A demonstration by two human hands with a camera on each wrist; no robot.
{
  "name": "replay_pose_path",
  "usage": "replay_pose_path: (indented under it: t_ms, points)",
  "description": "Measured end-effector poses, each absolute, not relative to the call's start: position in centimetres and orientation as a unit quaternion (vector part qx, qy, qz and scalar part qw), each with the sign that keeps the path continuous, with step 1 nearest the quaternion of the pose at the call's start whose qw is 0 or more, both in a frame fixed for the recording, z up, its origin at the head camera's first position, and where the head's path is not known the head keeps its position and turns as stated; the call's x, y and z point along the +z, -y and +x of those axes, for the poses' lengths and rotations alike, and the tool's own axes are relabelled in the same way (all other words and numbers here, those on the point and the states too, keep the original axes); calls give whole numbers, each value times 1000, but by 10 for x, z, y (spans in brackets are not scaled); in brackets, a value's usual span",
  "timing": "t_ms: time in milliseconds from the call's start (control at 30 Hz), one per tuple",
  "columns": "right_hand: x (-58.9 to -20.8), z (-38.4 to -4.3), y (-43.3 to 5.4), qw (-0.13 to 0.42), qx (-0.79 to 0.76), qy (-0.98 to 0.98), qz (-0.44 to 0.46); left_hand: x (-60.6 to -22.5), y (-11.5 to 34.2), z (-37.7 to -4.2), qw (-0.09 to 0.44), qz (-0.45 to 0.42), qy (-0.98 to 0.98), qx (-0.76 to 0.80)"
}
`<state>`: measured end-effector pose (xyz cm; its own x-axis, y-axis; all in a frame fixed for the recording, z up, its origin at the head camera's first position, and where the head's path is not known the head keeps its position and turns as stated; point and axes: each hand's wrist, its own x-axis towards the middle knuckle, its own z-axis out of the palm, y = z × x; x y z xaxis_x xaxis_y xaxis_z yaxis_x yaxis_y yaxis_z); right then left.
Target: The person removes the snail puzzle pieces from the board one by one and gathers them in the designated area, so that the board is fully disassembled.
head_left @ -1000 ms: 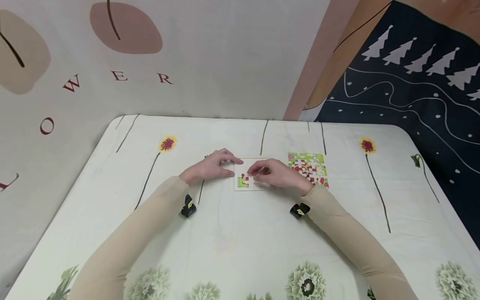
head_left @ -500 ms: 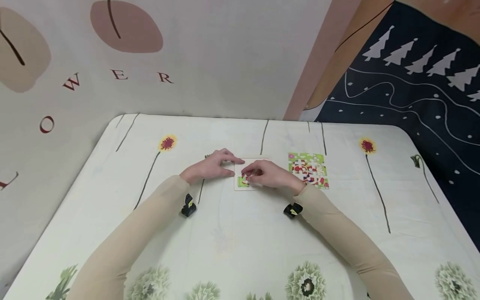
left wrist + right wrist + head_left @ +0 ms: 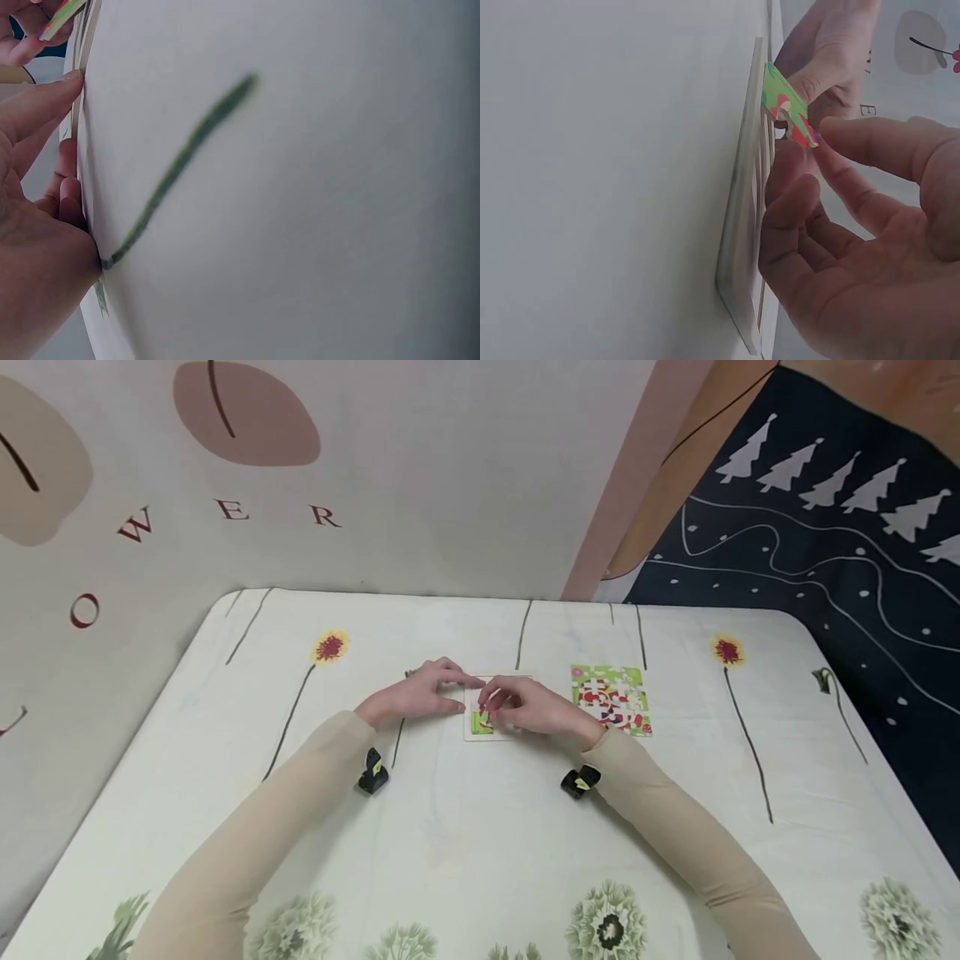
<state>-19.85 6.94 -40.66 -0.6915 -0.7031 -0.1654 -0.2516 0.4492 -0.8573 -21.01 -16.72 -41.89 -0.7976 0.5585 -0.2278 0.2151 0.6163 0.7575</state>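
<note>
A thin puzzle tray (image 3: 468, 737) with a pale rim lies flat on the table, mostly covered by my right hand (image 3: 528, 706). That hand pinches a green and red puzzle piece (image 3: 786, 105) between thumb and fingertips. In the right wrist view the piece stands tilted, one end at the tray's surface near its left side. My left hand (image 3: 420, 692) rests at the tray's left edge, fingers extended, index finger and thumb touching the rim. The left wrist view shows its fingertips against the tray's side, with the piece's edge (image 3: 64, 19) at the top.
Just right of the tray lies a patchwork of loose puzzle pieces (image 3: 611, 697), green, red and white, fitted closely together. A white cloth (image 3: 450, 827) printed with flowers covers the table. A printed backdrop (image 3: 450, 485) rises behind the far edge.
My right hand has moved left over the tray, to the piece at its lower left, and the piece is now tilted in its fingers. My left hand keeps its place.
</note>
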Motion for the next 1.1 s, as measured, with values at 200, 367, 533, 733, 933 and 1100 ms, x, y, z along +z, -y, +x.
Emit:
replay_pose_path:
  t_ms: [200,367,533,733,933,1100]
  points:
    - [-408,-197,-67,251,-445,-811,-283,-419,168,-210,231,225,-866,383]
    - [-406,-196,-69,254,-453,-810,-271,-419,168,-208,222,239,-864,384]
    - [-404,-195,-76,251,-463,-808,-264,-418,168,-208,214,246,-864,383]
    - [-405,-196,-84,246,-466,-812,-251,-417,167,-208,215,244,-870,371]
    - [-406,-197,-92,242,-468,-814,-244,-418,167,-209,217,241,-872,367]
    - [-405,-196,-100,239,-469,-816,-238,-419,167,-209,218,238,-874,364]
